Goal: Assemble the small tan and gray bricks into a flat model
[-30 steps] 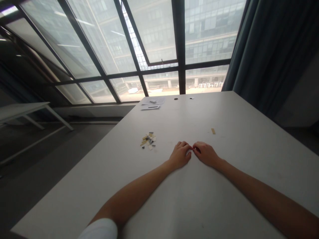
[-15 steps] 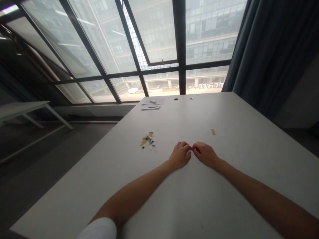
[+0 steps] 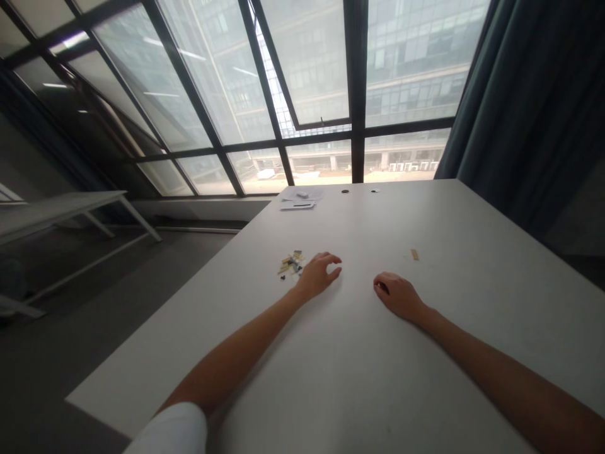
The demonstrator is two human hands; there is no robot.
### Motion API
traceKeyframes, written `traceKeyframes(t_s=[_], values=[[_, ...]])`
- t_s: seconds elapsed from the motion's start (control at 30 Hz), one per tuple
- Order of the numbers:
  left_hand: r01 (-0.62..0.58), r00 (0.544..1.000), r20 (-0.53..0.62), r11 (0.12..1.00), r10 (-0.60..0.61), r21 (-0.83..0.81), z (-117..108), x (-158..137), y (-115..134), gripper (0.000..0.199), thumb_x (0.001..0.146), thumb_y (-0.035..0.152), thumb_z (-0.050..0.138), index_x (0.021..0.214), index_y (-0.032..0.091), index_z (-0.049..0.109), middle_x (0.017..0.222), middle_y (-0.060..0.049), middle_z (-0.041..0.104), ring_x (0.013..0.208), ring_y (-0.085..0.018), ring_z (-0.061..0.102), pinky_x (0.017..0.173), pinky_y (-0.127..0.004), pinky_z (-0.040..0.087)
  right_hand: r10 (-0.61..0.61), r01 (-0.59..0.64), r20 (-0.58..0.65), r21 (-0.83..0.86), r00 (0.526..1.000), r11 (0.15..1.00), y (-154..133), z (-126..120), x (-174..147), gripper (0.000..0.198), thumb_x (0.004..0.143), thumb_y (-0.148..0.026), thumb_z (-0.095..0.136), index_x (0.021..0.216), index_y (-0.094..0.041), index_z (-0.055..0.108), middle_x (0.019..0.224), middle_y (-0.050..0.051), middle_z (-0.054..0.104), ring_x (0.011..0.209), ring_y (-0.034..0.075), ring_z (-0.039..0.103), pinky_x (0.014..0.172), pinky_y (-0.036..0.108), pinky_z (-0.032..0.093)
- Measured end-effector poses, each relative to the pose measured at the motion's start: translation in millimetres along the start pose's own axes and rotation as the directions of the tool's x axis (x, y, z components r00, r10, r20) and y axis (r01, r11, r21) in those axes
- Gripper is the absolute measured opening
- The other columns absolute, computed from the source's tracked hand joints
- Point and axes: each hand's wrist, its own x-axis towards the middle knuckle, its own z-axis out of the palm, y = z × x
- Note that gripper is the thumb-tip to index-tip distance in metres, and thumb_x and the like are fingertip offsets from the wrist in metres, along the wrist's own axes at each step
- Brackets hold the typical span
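My left hand (image 3: 320, 275) is just above or on the table beside a small pile of loose pieces (image 3: 289, 261), its thumb and fingers apart with nothing visible between them. The pieces look like small building bricks in tan, grey, black and white; my hand covers part of the pile. My right hand (image 3: 397, 295) rests on the table with its fingers curled together. Whatever it may hold is hidden inside the fingers. Beyond it lies a flat tan piece (image 3: 414, 254), apart from both hands.
The white table (image 3: 359, 366) reaches toward the windows. Papers (image 3: 302, 197) with a small pale object and a dark pen-like item lie at its far left. A dark round disc (image 3: 345, 191) and a small black-and-white item (image 3: 375, 190) lie at the far edge. Another table (image 3: 70, 202) stands left.
My hands were together at the fingertips. Now my left hand has moved away left to the pile with its fingers apart, while my right hand stays curled. The view has shifted slightly.
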Motion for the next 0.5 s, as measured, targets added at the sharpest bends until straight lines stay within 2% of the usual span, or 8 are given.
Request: traceKeyframes(t_s=[0.13,0.27,0.37,0.5], values=[[0.130,0.991,-0.062,0.983,-0.122,0.131,-38,-5,-49,0.019,0.088,0.032,0.062,0.099,0.022,0.073,0.097,-0.005,0.070,0.092,-0.020,0.064,0.085,-0.032,0.051,-0.002,0.002,-0.020,0.004,1.000,1.000,-2,0,-1,0.015,0.091,-0.021,0.051,0.085,-0.021,0.065,0.085,0.003,0.066,0.080,0.017,0.058,0.072,0.028,0.038],[0.292,0.956,-0.109,0.921,-0.272,0.257,-66,-22,-92,0.023,0.089,0.037,0.059,0.090,0.022,0.076,0.093,-0.004,0.072,0.085,-0.019,0.065,0.079,-0.029,0.049,-0.010,0.011,-0.033,0.012,0.999,1.000,-1,2,-1,0.014,0.090,-0.020,0.052,0.085,-0.021,0.065,0.084,0.003,0.066,0.080,0.017,0.058,0.072,0.027,0.038],[0.377,0.926,-0.115,0.865,-0.360,0.333,-77,-39,-117,0.028,0.089,0.042,0.058,0.086,0.022,0.077,0.091,-0.005,0.072,0.081,-0.019,0.064,0.074,-0.028,0.046,-0.006,0.007,-0.040,0.015,0.999,1.000,1,4,-1,0.013,0.089,-0.020,0.052,0.084,-0.021,0.064,0.083,0.002,0.066,0.079,0.017,0.058,0.071,0.027,0.037],[0.427,0.901,-0.091,0.828,-0.424,0.363,-79,-57,-136,0.026,0.086,0.043,0.061,0.090,0.023,0.078,0.092,-0.005,0.073,0.081,-0.019,0.064,0.072,-0.027,0.044,0.005,-0.004,-0.047,0.014,0.999,1.000,1,4,-1,0.013,0.089,-0.020,0.053,0.083,-0.022,0.064,0.082,0.001,0.065,0.077,0.016,0.057,0.070,0.027,0.036]])
